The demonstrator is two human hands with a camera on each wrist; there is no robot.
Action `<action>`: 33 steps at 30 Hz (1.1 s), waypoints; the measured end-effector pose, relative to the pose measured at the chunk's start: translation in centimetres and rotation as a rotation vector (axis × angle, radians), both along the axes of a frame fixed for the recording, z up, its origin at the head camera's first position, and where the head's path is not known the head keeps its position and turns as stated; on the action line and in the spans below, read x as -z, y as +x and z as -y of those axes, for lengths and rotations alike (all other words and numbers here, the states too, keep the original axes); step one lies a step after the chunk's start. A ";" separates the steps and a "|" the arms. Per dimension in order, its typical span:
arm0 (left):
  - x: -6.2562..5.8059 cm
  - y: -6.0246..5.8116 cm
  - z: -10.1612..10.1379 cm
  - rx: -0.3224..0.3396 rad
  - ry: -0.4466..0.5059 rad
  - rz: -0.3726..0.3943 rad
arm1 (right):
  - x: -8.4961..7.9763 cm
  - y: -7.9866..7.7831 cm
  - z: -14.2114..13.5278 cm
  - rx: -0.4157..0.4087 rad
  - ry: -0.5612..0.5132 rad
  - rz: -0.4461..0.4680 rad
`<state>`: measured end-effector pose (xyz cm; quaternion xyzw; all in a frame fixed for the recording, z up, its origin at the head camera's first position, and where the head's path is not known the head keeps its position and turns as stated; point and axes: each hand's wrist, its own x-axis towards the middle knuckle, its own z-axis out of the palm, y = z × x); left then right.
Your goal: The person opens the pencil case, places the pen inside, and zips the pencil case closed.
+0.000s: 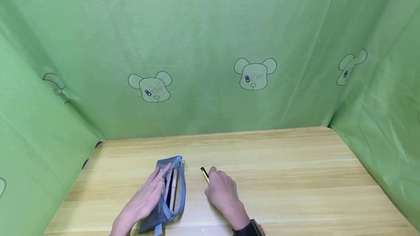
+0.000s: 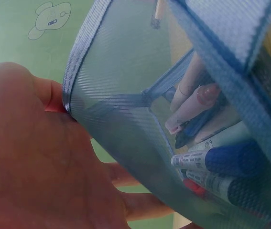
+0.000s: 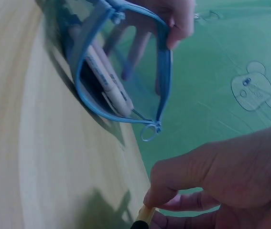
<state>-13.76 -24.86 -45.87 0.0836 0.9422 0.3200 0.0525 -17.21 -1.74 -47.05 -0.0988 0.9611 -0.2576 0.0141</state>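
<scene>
A blue mesh pencil case [image 1: 182, 192] lies with its zipped mouth spread, on the left part of the table. Several pens and markers [image 1: 174, 188] show inside it; a blue-capped marker [image 2: 235, 159] is among them in the left wrist view. My left hand [image 1: 146, 197] holds the case's left side, thumb at the zipped rim and fingers against the outside of the mesh. To the right of the case, my right hand [image 1: 224, 192] pinches a slim yellow pen [image 1: 205, 176] with a black end between thumb and fingers. The pen's other end is hidden by the hand.
The wooden table [image 1: 295, 177] extends to the right of my hands. Green cloth [image 1: 203, 28] with bear-head prints hangs behind it and on both sides. A small ring [image 3: 149, 132] hangs from the zip end, and a dark band [image 1: 249, 228] circles my right wrist.
</scene>
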 end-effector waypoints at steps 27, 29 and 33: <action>0.2 0.1 0.0 -0.015 -0.013 -0.009 | -0.3 0.2 0.4 -0.148 -0.302 0.176; 0.2 0.1 0.0 -0.016 -0.009 -0.008 | -0.3 0.3 0.6 -0.173 -0.319 0.172; 0.2 0.1 0.0 -0.021 -0.010 -0.005 | -0.3 0.5 1.1 -0.215 -0.345 0.161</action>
